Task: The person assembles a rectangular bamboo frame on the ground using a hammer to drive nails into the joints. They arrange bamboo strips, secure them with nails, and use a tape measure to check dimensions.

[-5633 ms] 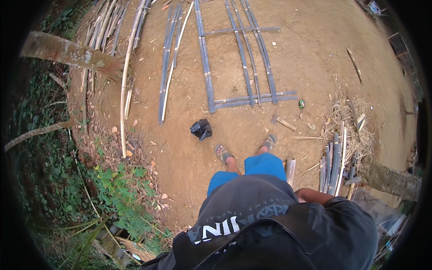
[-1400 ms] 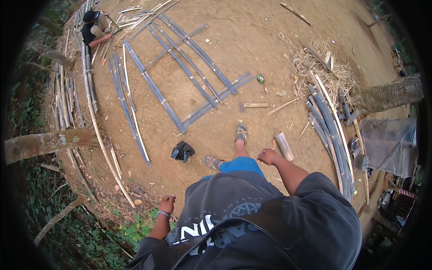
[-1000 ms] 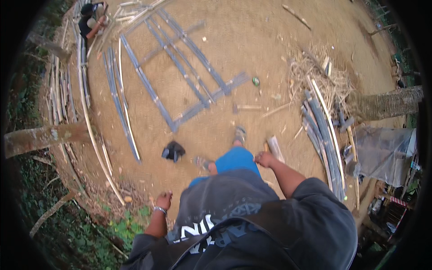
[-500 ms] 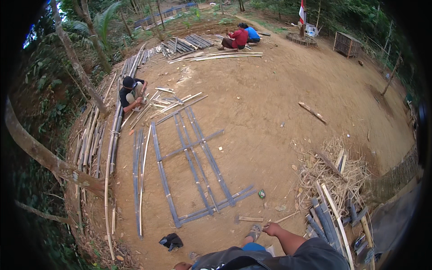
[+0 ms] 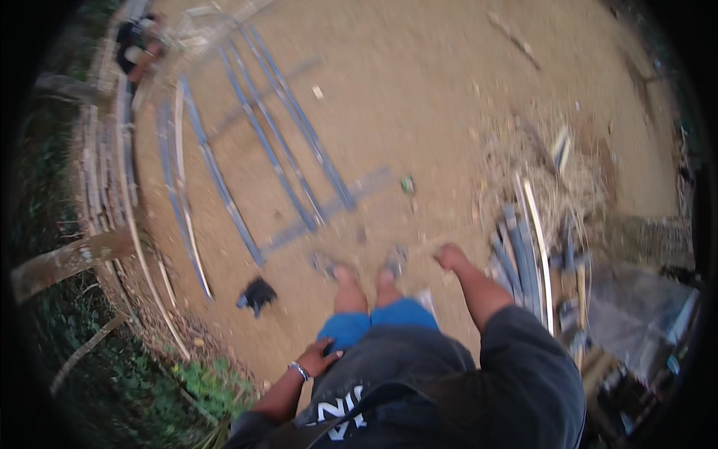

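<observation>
My left hand (image 5: 321,359) rests on the blue shorts (image 5: 345,327) at my hip, its fingers apart and holding nothing I can see. Out to the right, my right hand (image 5: 450,258) hangs over the dirt with its fingers curled closed. Blur hides whether anything is in it. Beyond my feet lies a flat frame of dark split bamboo strips (image 5: 278,173), long pieces crossed by shorter ones. A small green object (image 5: 407,184) sits on the ground by its near right corner. Black crumpled cloth (image 5: 256,295) lies left of my feet.
Bamboo pieces (image 5: 516,243) are stacked at right beside a heap of shavings (image 5: 550,168). Long poles (image 5: 123,150) line the left edge, near a tree trunk (image 5: 71,262). A person (image 5: 137,45) crouches at far left. A short log (image 5: 514,39) lies farther off.
My view has tipped down, bringing my torso, legs and left hand into sight. The frame and poles sit higher in the picture. My right hand stays out to the right, closed.
</observation>
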Tool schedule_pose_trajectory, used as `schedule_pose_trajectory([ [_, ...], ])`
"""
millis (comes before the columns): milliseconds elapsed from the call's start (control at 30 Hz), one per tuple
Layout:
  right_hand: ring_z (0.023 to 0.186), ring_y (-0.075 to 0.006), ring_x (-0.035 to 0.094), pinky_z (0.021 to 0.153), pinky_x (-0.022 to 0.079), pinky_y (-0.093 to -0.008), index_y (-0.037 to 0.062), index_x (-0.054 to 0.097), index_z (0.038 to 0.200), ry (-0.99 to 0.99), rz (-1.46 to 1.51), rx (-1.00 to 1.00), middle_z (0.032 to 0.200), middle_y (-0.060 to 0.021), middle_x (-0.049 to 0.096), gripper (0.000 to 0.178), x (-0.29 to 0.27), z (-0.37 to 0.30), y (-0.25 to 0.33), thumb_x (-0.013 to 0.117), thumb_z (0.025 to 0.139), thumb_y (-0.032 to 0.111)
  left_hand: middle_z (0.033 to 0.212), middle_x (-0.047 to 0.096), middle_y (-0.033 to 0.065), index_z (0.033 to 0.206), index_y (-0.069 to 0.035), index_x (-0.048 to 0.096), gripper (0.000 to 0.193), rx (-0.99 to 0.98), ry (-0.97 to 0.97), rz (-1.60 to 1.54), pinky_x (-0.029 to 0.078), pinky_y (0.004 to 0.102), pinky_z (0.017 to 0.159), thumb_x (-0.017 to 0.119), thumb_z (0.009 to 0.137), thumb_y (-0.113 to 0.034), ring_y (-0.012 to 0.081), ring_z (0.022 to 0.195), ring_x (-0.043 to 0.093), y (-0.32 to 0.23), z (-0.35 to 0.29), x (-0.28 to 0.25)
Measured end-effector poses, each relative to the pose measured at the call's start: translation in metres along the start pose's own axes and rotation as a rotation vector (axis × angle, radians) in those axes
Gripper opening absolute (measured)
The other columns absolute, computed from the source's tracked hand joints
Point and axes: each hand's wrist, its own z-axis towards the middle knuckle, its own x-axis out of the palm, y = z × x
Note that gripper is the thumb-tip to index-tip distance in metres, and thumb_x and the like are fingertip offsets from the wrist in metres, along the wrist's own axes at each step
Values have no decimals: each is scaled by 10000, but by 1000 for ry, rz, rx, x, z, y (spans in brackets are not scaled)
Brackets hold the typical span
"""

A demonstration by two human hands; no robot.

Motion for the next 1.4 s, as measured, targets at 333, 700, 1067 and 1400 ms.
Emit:
schedule_pose_trajectory([
  [333,1177,-376,647,1012,509,-448,48,671,1256,54,290,109,1251,-234,680,506,121,203,25,670,919,426,1666,176,292,1593,-130,353,1022,-158,38,295,187,606,1227,718,808,-673,481,1543,143,36,111,0],
  [700,1454,-432,368,1194,350,-452,120,396,1548,-581,-5,347,1538,-286,416,812,72,460,-33,782,860,315,1239,675,247,1275,61,619,589,-141,-270,229,500,467,1008,781,844,-306,424,1135,641,85,238,-55],
  [1067,1224,-370,607,1045,496,-448,37,389,1480,-456,568,100,1291,-245,614,827,124,417,30,824,805,237,1331,648,207,1384,42,549,547,-93,-210,-653,475,412,1075,725,960,-255,302,1278,607,116,373,-31],
  [1400,1307,-349,563,1096,454,-401,74,460,1516,774,1018,-527,1441,-198,545,912,192,267,197,906,746,275,1196,652,151,1361,11,506,486,-203,-315,-1594,520,361,957,696,923,-84,234,1078,649,119,423,7],
])
